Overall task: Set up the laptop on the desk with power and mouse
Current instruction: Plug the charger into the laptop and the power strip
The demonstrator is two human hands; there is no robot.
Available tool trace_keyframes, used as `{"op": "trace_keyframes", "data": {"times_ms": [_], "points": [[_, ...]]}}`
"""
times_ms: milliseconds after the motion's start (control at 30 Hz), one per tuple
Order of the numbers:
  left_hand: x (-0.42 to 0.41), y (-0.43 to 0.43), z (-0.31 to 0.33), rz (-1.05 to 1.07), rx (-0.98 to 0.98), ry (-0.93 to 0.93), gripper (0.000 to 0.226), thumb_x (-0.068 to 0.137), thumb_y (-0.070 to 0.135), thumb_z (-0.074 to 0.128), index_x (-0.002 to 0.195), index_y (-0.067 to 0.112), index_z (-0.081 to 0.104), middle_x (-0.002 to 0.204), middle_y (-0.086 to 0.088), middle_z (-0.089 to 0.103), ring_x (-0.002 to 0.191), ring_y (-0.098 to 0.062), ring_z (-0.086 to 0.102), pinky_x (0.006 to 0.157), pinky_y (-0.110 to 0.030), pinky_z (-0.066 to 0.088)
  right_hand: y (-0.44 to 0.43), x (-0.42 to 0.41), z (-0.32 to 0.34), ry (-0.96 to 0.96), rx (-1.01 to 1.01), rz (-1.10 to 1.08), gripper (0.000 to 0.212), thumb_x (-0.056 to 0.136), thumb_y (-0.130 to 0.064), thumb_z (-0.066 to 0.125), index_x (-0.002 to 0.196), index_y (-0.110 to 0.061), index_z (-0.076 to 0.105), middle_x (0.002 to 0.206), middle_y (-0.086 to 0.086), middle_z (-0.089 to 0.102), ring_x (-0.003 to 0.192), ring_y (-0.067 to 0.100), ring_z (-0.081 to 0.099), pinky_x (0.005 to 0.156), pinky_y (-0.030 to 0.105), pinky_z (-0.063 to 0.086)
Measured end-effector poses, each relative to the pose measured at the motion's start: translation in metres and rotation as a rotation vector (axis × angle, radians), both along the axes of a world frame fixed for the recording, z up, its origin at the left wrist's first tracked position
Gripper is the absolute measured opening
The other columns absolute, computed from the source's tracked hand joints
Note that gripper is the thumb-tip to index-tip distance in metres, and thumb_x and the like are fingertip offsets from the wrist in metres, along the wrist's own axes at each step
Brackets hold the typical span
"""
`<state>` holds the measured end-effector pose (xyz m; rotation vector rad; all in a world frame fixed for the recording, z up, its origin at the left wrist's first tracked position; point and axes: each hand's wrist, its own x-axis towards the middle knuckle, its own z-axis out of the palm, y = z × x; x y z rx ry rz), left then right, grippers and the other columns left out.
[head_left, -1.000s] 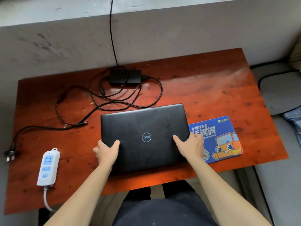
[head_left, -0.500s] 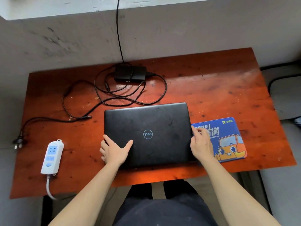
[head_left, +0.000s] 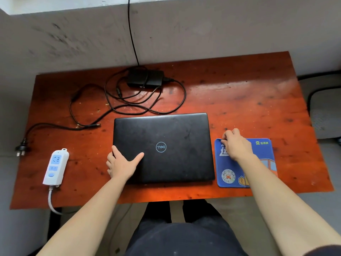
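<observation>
The right grip had left the laptop's right edge, where it lay half a second before, and now pinched the upper left corner of the blue mouse pad, fingers curled on it. The pad, earlier tucked against the laptop, lay just beside it at the right of the frame. The left grip stayed released, spread flat on the lower left of the lid. The closed Dell laptop sat at the middle of the bench. I judged the laptop placed and the mouse area being squared; no mouse was in view.

No true container showed. The white power strip at lower left had nothing in its sockets. The power adapter lay coiled at upper centre, its wall plug and barrel connector both loose, so power remained undone.
</observation>
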<state>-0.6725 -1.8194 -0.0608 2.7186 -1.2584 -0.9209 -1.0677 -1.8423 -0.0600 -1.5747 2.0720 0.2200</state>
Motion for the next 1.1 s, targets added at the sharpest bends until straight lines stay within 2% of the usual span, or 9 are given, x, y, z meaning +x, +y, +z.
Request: {"op": "trace_keyframes", "data": {"times_ms": [100,267,400,500,600,733,900,1000,1100], "points": [[-0.002,0.001,0.003,0.001,0.011,-0.005,0.123,0.068,0.076,0.067,0.156,0.02,0.002,0.159,-0.011,0.017,0.143,-0.035,0.02,0.113,-0.054,0.025,0.005,0.008,0.004,0.016,-0.078,-0.09,0.022,0.101,-0.028,0.05,0.118,-0.014,0.053,0.124,0.015,0.045,0.102,0.038,0.057,0.08,0.046,0.048],[0.01,-0.007,0.011,0.058,0.053,0.071,0.12,0.067,0.059,0.08,0.155,0.015,0.011,0.156,-0.015,0.024,0.143,-0.036,0.024,0.115,-0.049,0.027,-0.003,0.062,0.013,-0.308,-0.113,-0.243,0.054,0.102,-0.042,0.041,0.144,-0.007,0.04,0.139,0.019,0.044,0.126,0.039,0.047,0.1,0.046,0.041],[0.015,-0.007,0.015,0.018,0.164,0.068,0.125,0.065,0.059,0.081,0.155,0.012,0.009,0.154,-0.018,0.024,0.141,-0.037,0.027,0.116,-0.045,0.026,-0.003,0.099,0.009,-0.12,0.008,-0.216,0.075,0.102,-0.043,0.041,0.154,-0.001,0.008,0.146,0.022,0.03,0.132,0.039,0.037,0.101,0.051,0.04],[0.013,-0.003,0.015,-0.03,0.2,0.026,0.132,0.064,0.062,0.08,0.156,0.012,0.001,0.155,-0.015,0.02,0.141,-0.035,0.025,0.114,-0.044,0.027,-0.003,0.104,0.009,-0.089,0.032,-0.23,0.075,0.102,-0.042,0.041,0.154,-0.002,0.004,0.148,0.023,0.028,0.133,0.039,0.034,0.102,0.052,0.039],[0.022,-0.007,0.016,-0.062,0.18,0.054,0.119,0.067,0.062,0.077,0.153,0.01,0.014,0.149,-0.016,0.028,0.136,-0.035,0.032,0.112,-0.045,0.032,-0.006,0.107,0.014,-0.077,-0.001,-0.245,0.074,0.1,-0.036,0.048,0.155,-0.005,0.009,0.151,0.022,0.026,0.136,0.039,0.031,0.107,0.052,0.035],[0.048,-0.018,0.022,-0.147,0.064,0.022,0.08,0.085,0.057,0.06,0.147,0.015,0.032,0.148,-0.014,0.031,0.135,-0.033,0.032,0.11,-0.046,0.034,-0.021,0.154,0.025,-0.071,-0.182,-0.09,0.073,0.095,-0.03,0.057,0.155,-0.01,0.02,0.156,0.02,0.021,0.142,0.038,0.023,0.112,0.051,0.029],[0.087,-0.039,0.026,-0.305,-0.102,-0.049,0.074,0.092,0.047,0.054,0.153,0.02,0.022,0.16,-0.011,0.015,0.147,-0.03,0.015,0.116,-0.048,0.026,-0.044,0.232,0.026,-0.16,-0.241,0.143,0.064,0.096,-0.037,0.055,0.151,-0.015,0.032,0.155,0.017,0.028,0.144,0.031,0.023,0.115,0.047,0.029],[0.116,-0.056,0.024,-0.311,-0.126,-0.052,0.073,0.093,0.045,0.054,0.153,0.02,0.021,0.16,-0.01,0.015,0.148,-0.03,0.015,0.116,-0.048,0.028,-0.049,0.272,0.02,-0.188,-0.236,0.278,0.066,0.097,-0.043,0.051,0.154,-0.02,0.027,0.159,0.016,0.022,0.147,0.03,0.019,0.116,0.044,0.026],[0.137,-0.083,0.021,-0.111,-0.13,0.115,0.069,0.094,0.046,0.053,0.151,0.014,0.029,0.154,-0.014,0.028,0.142,-0.032,0.028,0.113,-0.046,0.03,-0.046,0.298,0.007,-0.102,-0.131,0.39,0.074,0.098,-0.056,0.038,0.158,-0.026,0.006,0.164,0.018,-0.007,0.152,0.033,-0.004,0.122,0.045,0.009]]}}
